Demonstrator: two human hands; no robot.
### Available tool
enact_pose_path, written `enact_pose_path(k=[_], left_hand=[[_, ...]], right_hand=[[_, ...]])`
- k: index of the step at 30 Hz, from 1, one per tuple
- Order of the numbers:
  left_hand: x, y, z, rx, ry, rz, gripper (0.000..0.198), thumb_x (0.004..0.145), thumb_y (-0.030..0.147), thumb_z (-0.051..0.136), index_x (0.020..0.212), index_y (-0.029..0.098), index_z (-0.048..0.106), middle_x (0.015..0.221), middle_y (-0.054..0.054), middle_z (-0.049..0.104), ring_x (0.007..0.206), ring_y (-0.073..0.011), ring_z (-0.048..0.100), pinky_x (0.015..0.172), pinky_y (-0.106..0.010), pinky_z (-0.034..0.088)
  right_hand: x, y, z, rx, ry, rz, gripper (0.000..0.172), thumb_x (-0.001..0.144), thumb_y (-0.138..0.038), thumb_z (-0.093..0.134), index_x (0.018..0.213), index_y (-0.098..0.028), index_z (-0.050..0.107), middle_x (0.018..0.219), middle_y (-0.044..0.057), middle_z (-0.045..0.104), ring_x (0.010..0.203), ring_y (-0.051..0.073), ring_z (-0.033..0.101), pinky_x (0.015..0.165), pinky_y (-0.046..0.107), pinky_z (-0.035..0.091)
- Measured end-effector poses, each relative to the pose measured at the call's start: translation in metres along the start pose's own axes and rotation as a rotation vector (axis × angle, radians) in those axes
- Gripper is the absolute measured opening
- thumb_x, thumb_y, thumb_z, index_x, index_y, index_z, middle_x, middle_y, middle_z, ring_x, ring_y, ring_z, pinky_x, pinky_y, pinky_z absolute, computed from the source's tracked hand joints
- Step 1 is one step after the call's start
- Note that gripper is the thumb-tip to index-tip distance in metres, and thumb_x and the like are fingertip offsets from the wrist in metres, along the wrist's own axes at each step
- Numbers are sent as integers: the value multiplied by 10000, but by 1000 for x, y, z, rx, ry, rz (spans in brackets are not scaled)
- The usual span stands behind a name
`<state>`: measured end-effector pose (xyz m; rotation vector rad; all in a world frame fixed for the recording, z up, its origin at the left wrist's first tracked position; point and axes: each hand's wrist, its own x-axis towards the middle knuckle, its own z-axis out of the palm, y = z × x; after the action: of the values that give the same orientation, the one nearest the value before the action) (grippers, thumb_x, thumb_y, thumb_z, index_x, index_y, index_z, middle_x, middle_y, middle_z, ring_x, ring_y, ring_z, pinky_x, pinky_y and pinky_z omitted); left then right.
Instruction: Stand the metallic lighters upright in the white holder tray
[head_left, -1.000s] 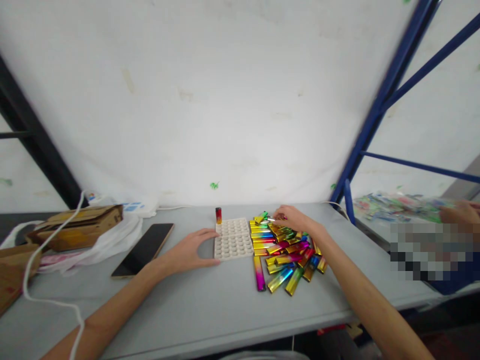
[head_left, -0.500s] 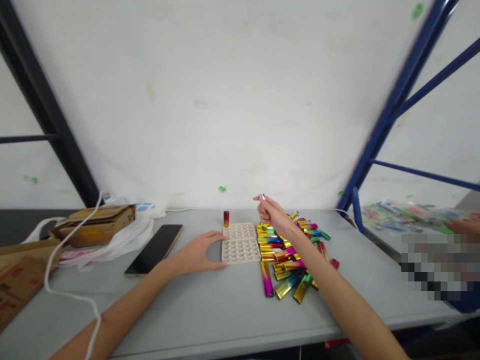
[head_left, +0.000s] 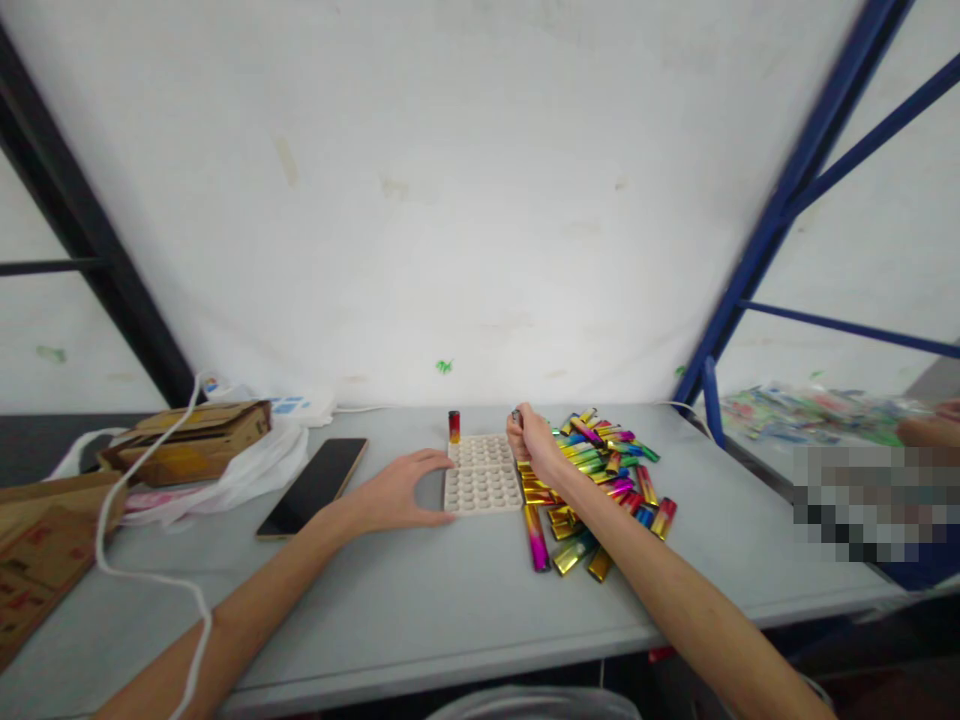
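A pale tray with rows of round holes [head_left: 484, 488] lies flat on the grey table. My left hand [head_left: 401, 488] is beside its left edge, thumb and fingers spread apart, holding nothing. One red-and-gold lighter [head_left: 454, 427] stands upright at the tray's far left corner. My right hand [head_left: 534, 442] is raised above the tray's right side, its fingers closed round a lighter [head_left: 516, 416]; only the metallic top shows, the body being hidden in the fist. Shiny lighters in gold, pink, green, blue and red [head_left: 574, 550] lie heaped to the tray's right, partly behind my right forearm.
A dark phone [head_left: 313, 487] lies left of my left hand. Farther left are cardboard boxes [head_left: 202, 445], a white plastic bag [head_left: 255, 468] and a white cable [head_left: 154, 575]. A blue metal frame [head_left: 757, 270] rises at right; beyond it are plastic packets [head_left: 810, 415] and another person's hand [head_left: 930, 430].
My right hand has turned and closed tighter round the lighter, its outstretched finger now curled in. The left hand stays by the tray. The whole view has shifted slightly.
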<state>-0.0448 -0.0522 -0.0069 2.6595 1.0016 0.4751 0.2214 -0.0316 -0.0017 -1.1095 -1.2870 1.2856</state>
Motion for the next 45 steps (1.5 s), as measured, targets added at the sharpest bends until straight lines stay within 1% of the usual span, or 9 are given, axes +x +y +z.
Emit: enact_pose_path(k=[3, 7, 11, 13, 17, 24, 33, 39, 45], left_hand=[[1, 0, 0, -1, -3, 4, 702, 764, 591, 752, 1339, 221, 590, 1425, -106, 589, 1316, -308, 553, 1173, -435, 378], [1, 1, 1, -1, -9, 3, 701, 760, 596, 752, 1328, 216, 595, 1423, -108, 591, 1318, -310, 553, 1171, -429, 379], [1, 2, 0, 0, 0, 11, 691, 766, 595, 745, 1321, 211, 597, 1412, -104, 599, 1308, -308, 560, 1166, -416, 385], [1, 2, 0, -3, 5, 21, 684, 770, 591, 744, 1318, 209, 596, 1403, -105, 602, 1299, -305, 566, 1163, -411, 387], [0, 1, 1, -20, 10, 32, 679, 767, 595, 744, 1312, 219, 596, 1385, -105, 611, 1292, -310, 567, 1157, -428, 389], [1, -5, 7, -41, 27, 53, 678, 764, 590, 755, 1312, 224, 595, 1382, -103, 610, 1296, -309, 560, 1159, -430, 388], [0, 3, 2, -62, 3, 28, 689, 776, 588, 748, 1327, 207, 587, 1389, -114, 598, 1291, -306, 562, 1163, -427, 383], [0, 2, 3, -71, 11, 29, 680, 767, 579, 756, 1320, 219, 591, 1381, -110, 602, 1292, -313, 561, 1157, -432, 388], [0, -1, 5, -53, 19, 38, 672, 772, 592, 750, 1311, 223, 592, 1375, -99, 606, 1292, -303, 563, 1156, -418, 394]], right_hand=[[-2, -1, 1, 76, 21, 26, 386, 879, -474, 396, 582, -249, 295, 499, -80, 189, 420, 91, 119, 395, 241, 106], [-2, -2, 2, 119, -48, 62, 502, 887, -638, 440, 605, -222, 440, 526, -84, 198, 428, 86, 137, 407, 240, 121], [-4, -4, 5, 91, -68, -70, 509, 855, -687, 528, 916, -197, 652, 637, -56, 383, 500, 96, 320, 472, 229, 281], [-4, -6, 6, -8, -67, -130, 468, 859, -647, 572, 978, -203, 663, 708, -36, 457, 600, 112, 420, 547, 229, 368], [5, -8, 9, -221, -98, -271, 430, 888, -618, 563, 852, -197, 639, 789, -5, 549, 769, 142, 512, 684, 243, 452], [59, 14, 12, -307, -51, -375, 404, 819, -603, 656, 906, -208, 650, 912, 55, 682, 889, 211, 638, 826, 358, 523], [61, 22, 10, -453, -201, -497, 379, 910, -533, 576, 1099, -205, 586, 979, 46, 636, 909, 182, 619, 829, 328, 538], [57, 15, 7, -558, -259, -519, 388, 941, -552, 529, 1089, -197, 577, 954, 42, 650, 867, 179, 616, 794, 308, 514], [61, 5, 1, -689, -329, -548, 278, 958, -449, 564, 1059, -198, 627, 939, 55, 725, 888, 204, 666, 815, 325, 512]])
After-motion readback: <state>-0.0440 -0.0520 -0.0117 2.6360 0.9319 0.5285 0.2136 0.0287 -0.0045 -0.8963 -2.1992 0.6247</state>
